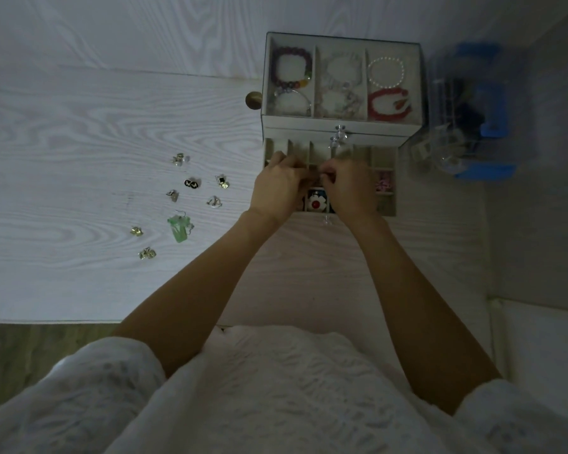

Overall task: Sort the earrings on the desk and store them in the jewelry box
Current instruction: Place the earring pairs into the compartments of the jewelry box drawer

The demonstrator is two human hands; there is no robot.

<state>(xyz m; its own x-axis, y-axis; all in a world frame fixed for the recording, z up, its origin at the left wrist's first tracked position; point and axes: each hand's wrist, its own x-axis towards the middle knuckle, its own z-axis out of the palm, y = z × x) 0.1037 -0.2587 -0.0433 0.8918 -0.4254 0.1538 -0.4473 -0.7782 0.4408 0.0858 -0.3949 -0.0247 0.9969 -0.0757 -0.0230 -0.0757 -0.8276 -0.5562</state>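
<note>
Both hands (312, 188) over jewelry box (404, 93) drawer, perhaps pinching something.

Single view, head-mounted wide-angle camera. It looks steeply down and slightly forward from above the person's chest; the white garment (276, 388) fills the bottom of the frame, and both forearms run up from it toward the centre.

The desk (79, 126) spans the middle and left. Its near edge crosses at lower left, with floor below it. The jewelry box (341, 126) sits upper centre-right, seen nearly from the top, within arm's reach.

Straight edges bow toward the frame borders. Light is dim.

No second view, so no overlap to record.
</note>
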